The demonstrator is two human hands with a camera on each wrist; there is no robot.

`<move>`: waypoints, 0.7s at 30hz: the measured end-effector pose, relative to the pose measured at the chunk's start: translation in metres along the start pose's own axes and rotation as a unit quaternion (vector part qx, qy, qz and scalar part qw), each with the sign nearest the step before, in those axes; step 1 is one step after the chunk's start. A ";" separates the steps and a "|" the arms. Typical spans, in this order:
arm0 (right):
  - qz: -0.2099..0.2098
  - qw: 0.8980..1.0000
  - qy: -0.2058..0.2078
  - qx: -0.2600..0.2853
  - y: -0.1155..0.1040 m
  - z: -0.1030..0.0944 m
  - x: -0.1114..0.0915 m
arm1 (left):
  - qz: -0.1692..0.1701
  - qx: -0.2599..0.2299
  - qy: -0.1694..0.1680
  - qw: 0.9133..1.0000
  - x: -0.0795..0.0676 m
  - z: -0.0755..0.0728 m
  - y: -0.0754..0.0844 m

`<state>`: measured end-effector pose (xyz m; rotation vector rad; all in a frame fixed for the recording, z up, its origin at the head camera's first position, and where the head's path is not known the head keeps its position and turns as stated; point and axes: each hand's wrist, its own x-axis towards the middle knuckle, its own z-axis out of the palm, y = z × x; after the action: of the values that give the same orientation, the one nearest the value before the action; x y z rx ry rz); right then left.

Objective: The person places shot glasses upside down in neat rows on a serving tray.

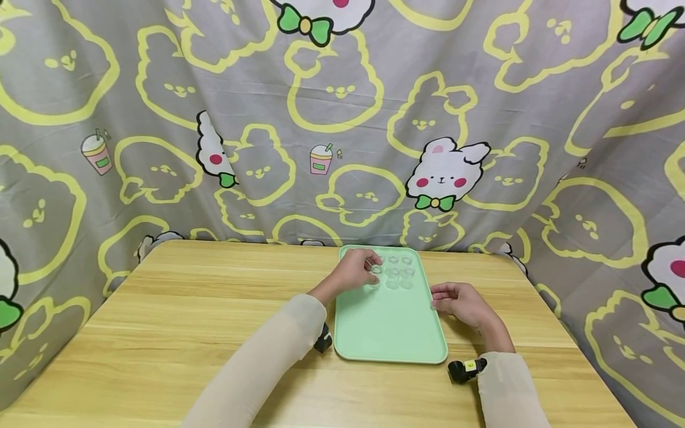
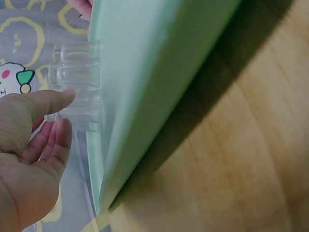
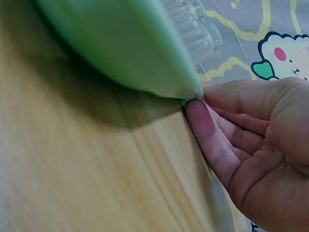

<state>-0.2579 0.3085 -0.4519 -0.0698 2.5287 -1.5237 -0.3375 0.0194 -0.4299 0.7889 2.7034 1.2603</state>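
Note:
A light green tray point(image 1: 389, 324) lies on the table, with several small clear bottles point(image 1: 407, 271) standing in rows at its far end. My left hand point(image 1: 355, 270) reaches over the tray's left side and holds one clear bottle point(image 2: 87, 113) between thumb and fingertips, around its narrow upper part. Other clear bottles point(image 2: 79, 72) stand close beside it on the tray. On the opposite side, my right hand point(image 1: 462, 303) pinches the tray's right rim point(image 3: 194, 93), thumb at the edge and a finger beneath.
The wooden table point(image 1: 214, 297) extends on both sides of the tray. A patterned grey curtain point(image 1: 257, 119) hangs right behind the table's far edge. Black wrist cameras point(image 1: 467, 370) sit at both sleeves, low over the table.

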 end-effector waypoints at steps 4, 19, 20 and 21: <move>0.003 1.000 0.000 0.003 0.001 0.000 0.001 | 0.004 -0.004 -0.001 1.000 -0.001 0.001 0.001; 0.004 1.000 -0.001 0.004 0.003 0.000 0.003 | 0.025 -0.008 0.010 1.000 -0.003 0.002 0.002; 0.005 1.000 0.000 0.002 0.003 0.000 0.003 | 0.026 -0.008 0.010 1.000 -0.004 0.002 0.002; 0.005 1.000 0.000 0.001 0.003 0.000 0.003 | 0.026 -0.009 0.011 1.000 -0.004 0.003 0.002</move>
<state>-0.2609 0.3097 -0.4550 -0.0585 2.5231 -1.5229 -0.3329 0.0205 -0.4309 0.8536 2.7007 1.3090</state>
